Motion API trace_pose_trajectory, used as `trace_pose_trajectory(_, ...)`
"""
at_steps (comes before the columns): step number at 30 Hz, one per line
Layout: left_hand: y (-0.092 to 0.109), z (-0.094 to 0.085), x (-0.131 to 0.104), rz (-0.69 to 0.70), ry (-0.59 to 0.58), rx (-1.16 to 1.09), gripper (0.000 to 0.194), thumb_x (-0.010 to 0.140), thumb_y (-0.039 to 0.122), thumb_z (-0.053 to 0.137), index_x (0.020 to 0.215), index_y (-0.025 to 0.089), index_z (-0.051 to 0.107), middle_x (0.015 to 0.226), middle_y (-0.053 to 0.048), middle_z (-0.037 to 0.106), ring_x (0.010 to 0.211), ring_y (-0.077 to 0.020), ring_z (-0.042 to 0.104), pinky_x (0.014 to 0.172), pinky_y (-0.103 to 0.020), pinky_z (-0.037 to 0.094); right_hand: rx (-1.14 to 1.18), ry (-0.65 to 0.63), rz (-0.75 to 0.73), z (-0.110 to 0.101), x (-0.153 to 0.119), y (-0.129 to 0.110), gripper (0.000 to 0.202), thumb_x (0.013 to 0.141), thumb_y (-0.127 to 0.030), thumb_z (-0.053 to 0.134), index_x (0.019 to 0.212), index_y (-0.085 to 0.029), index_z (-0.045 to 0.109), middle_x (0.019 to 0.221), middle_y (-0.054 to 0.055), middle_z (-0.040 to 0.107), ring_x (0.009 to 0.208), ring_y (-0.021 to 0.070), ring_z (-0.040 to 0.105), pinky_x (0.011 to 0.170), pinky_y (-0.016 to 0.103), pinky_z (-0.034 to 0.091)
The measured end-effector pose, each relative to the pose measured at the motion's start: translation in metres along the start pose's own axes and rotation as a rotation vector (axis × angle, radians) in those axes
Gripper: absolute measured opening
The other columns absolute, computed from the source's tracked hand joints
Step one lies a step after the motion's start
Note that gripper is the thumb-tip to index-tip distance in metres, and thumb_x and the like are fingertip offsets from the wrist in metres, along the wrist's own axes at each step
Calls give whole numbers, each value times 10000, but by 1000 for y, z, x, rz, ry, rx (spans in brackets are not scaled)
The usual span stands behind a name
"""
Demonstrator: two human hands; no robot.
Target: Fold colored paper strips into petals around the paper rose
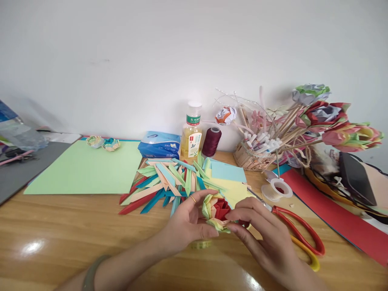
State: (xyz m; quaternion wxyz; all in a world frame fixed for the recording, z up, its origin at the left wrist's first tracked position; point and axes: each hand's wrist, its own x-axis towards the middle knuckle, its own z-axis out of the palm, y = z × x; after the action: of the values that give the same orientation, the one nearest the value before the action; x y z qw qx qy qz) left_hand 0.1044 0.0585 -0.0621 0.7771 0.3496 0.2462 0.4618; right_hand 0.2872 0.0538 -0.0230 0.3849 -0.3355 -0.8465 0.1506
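Note:
A folded paper flower, red at the core with peach and pale green petals round it, is held up over the front of the wooden table. My left hand wraps round its left side, thumb below and fingers behind. From the right, my right hand pinches a petal at the flower's edge between thumb and fingers. Just behind lies a pile of folded paper strips in red, teal, green and peach. Red-handled scissors lie beside my right hand, partly hidden by it. A small green-yellow ring shows beneath the flower.
Light green sheets carry two small paper flowers at left. Behind the strips stand a tissue pack, a drink bottle and a maroon thread spool. A basket of paper flowers and a white spool are at right.

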Motion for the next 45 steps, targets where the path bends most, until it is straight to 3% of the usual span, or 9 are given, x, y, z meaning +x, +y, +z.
trace_pose_trajectory(9, 1, -2, 1, 53, -15, 37, 614, 555, 210, 848, 1112, 279, 599, 1083, -37, 589, 1016, -219, 558, 877, -352, 443, -44, 10, -109, 2, -6, 5, 150, 888, -79, 472, 919, -181, 578, 790, 45, 576, 688, 138, 585, 586, 225, 505)
trace_pose_trajectory(15, 7, 0, 1, 122, -34, 31, 570, 588, 145, 820, 1098, 285, 606, 1065, -32, 576, 954, -177, 576, 825, -291, 468, -158, 205, -152, -5, 2, -3, 178, 873, -70, 472, 897, -206, 585, 712, 29, 583, 612, 143, 590, 523, 234, 494)
trace_pose_trajectory(19, 8, 2, 0, 134, -34, 14, 538, 603, 126, 808, 1082, 285, 623, 1024, -22, 589, 918, -155, 584, 823, -276, 472, -172, 232, -129, -5, 4, -3, 178, 852, -65, 496, 878, -216, 585, 694, 23, 597, 603, 149, 592, 513, 240, 485)
trace_pose_trajectory(23, 7, 0, 0, 94, -35, 23, 593, 588, 151, 821, 1121, 293, 604, 1067, -25, 588, 952, -171, 584, 838, -283, 470, -131, 231, -41, -4, 1, 1, 154, 842, -76, 519, 882, -210, 584, 716, 27, 591, 632, 157, 588, 544, 250, 492)
trace_pose_trajectory(27, 6, -2, -1, -38, -48, -17, 669, 591, 197, 824, 1184, 337, 549, 1188, -41, 539, 916, -189, 614, 672, -264, 525, -91, 204, -1, -3, -2, 3, 163, 837, -76, 537, 919, -203, 598, 753, 34, 597, 684, 162, 592, 577, 251, 501)
trace_pose_trajectory(32, 5, -3, -1, -104, -149, -87, 666, 620, 170, 805, 1210, 314, 532, 1055, -43, 610, 769, -168, 675, 582, -221, 525, -73, 129, -38, -3, -1, 4, 257, 834, -55, 546, 1036, -196, 619, 802, 37, 577, 717, 144, 583, 587, 225, 508)
trace_pose_trajectory(35, 8, -3, -2, -138, -166, -125, 622, 609, 121, 792, 1174, 276, 581, 1058, -50, 624, 803, -161, 664, 603, -211, 540, -60, 124, -58, -4, 1, 3, 246, 829, -50, 542, 992, -206, 640, 783, 31, 576, 691, 138, 585, 556, 218, 506)
trace_pose_trajectory(40, 11, -2, -3, -158, -96, -153, 389, 772, 315, 677, 1147, 239, 609, 993, -63, 656, 800, -158, 657, 660, -261, 552, -81, 133, -52, -3, 2, 1, 236, 815, -66, 552, 964, -217, 654, 775, 34, 609, 691, 151, 614, 558, 234, 521)
trace_pose_trajectory(45, 8, 0, -3, -49, -3, -77, 378, 764, 297, 698, 1127, 286, 597, 1068, -47, 636, 893, -162, 618, 720, -262, 515, -98, 183, -47, -1, 0, -1, 170, 783, -75, 604, 896, -201, 628, 746, 32, 612, 654, 154, 607, 562, 247, 523)
